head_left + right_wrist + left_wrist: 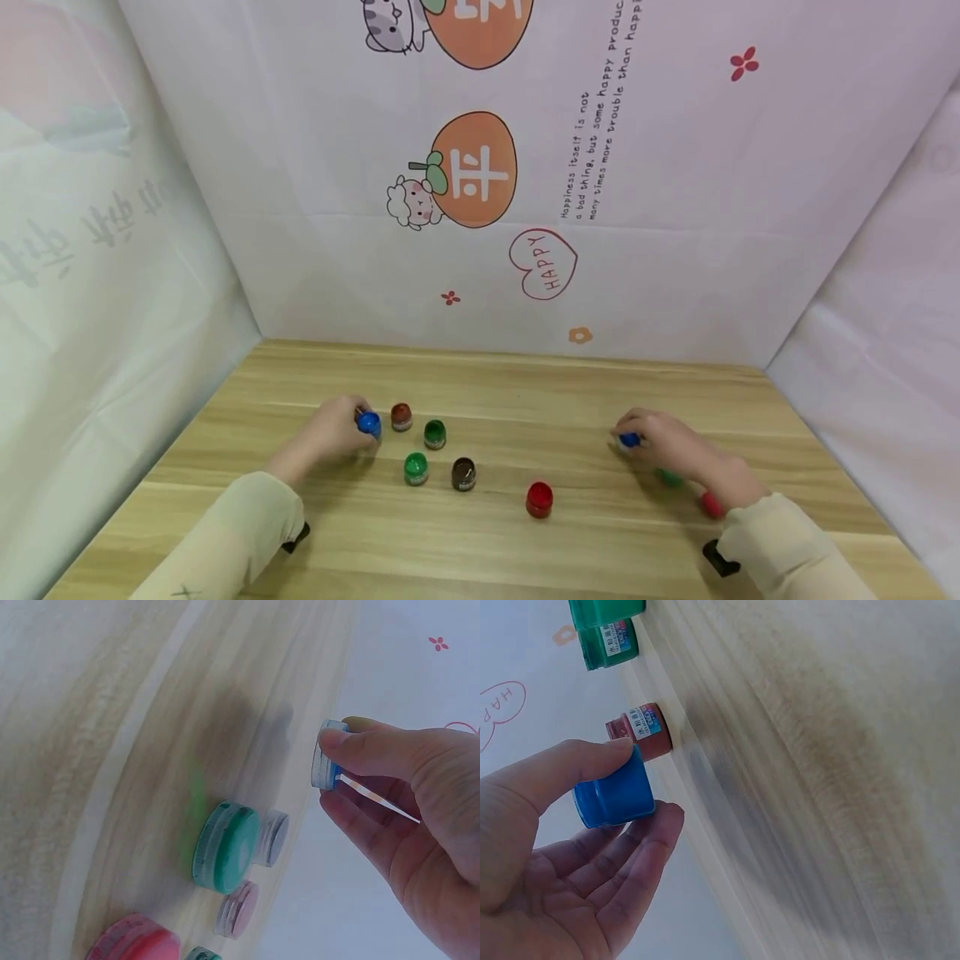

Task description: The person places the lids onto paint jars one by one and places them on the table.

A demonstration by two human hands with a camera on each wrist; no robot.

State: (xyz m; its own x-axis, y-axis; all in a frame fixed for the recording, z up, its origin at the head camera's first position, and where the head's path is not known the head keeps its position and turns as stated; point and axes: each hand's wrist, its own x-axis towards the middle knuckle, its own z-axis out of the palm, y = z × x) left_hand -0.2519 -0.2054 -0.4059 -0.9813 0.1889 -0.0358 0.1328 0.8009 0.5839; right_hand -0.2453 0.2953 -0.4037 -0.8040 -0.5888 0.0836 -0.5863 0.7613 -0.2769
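Note:
My left hand [341, 429] grips an open blue paint jar [619, 791] between thumb and fingers at the table's left side. Just to its right stands a brown-red paint jar [401, 417], uncapped. On the right side, my right hand [667, 439] pinches a blue jar lid [328, 756] with a clear rim, held off the tabletop. Nearest to that hand are a green lid [234, 849], a greyish lid [274, 838], a pinkish lid [238, 909] and a red lid [139, 941]. In the head view, the right hand and wrist hide part of this group.
More open jars stand mid-table: dark green [434, 434], bright green [416, 469], dark brown [463, 474] and red [539, 500]. The wood-grain table [495, 550] meets a printed white sheet [337, 250] at its back edge. White sheets also hang at both sides.

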